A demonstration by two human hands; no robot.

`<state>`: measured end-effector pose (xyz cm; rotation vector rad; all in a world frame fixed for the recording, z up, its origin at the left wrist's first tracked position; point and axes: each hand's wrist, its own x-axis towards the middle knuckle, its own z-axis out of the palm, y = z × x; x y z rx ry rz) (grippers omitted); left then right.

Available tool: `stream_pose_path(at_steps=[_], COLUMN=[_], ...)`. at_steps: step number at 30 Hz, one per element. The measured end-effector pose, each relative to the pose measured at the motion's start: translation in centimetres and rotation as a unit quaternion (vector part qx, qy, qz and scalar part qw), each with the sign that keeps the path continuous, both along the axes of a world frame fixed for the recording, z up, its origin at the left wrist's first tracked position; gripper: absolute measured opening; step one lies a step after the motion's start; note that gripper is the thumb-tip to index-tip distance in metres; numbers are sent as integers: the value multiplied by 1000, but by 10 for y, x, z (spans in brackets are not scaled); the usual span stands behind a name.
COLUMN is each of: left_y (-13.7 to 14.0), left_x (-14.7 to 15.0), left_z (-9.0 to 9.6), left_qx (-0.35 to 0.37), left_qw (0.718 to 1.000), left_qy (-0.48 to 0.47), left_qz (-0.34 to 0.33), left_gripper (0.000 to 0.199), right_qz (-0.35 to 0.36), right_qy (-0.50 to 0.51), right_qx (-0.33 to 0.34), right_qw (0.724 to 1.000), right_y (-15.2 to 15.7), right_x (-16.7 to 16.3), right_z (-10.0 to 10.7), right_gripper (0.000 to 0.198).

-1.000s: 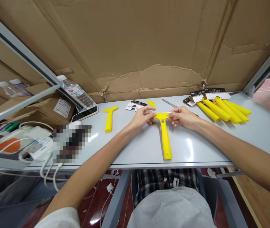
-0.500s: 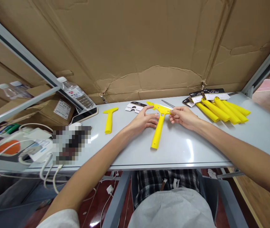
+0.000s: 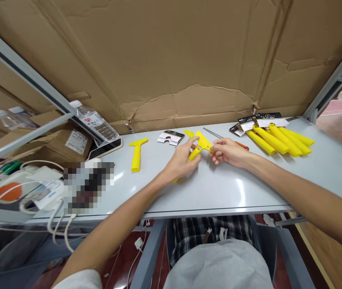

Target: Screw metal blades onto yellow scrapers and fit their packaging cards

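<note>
A yellow T-shaped scraper is held between my hands above the middle of the table. My left hand is closed around its handle, which is mostly hidden under the palm. The fingers of my right hand pinch the right end of its head. Just behind lies another small yellow piece, partly covered. A screwdriver with a red handle rests on the table beyond my right hand. To the left lies a second yellow T-shaped scraper, touched by neither hand.
Printed cards lie near the back edge. Several yellow scrapers with black-and-white cards are piled at the right. A phone, a plastic bottle and white cables are on the left. Cardboard walls off the back.
The scraper has turned, its handle swinging left and its head tilting. My left hand has shifted from beside the head to wrap the handle; my right hand still pinches the head's end.
</note>
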<state>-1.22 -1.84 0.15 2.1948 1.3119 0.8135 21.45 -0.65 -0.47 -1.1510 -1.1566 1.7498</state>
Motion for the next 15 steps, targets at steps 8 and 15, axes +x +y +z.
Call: stream_pose_path(at_steps=[8, 15], left_y=[6, 7], left_x=[-2, -5], left_z=[-7, -14], left_qx=[77, 93], left_qw=[994, 988], left_qy=[81, 118], left_qz=[-19, -34], left_gripper=[68, 63], right_qz=[16, 29], right_qy=[2, 1], right_qx=[10, 5], right_qw=[1000, 1000], right_y=[1, 2], right_x=[0, -1], right_z=[-6, -13], right_gripper=[26, 30])
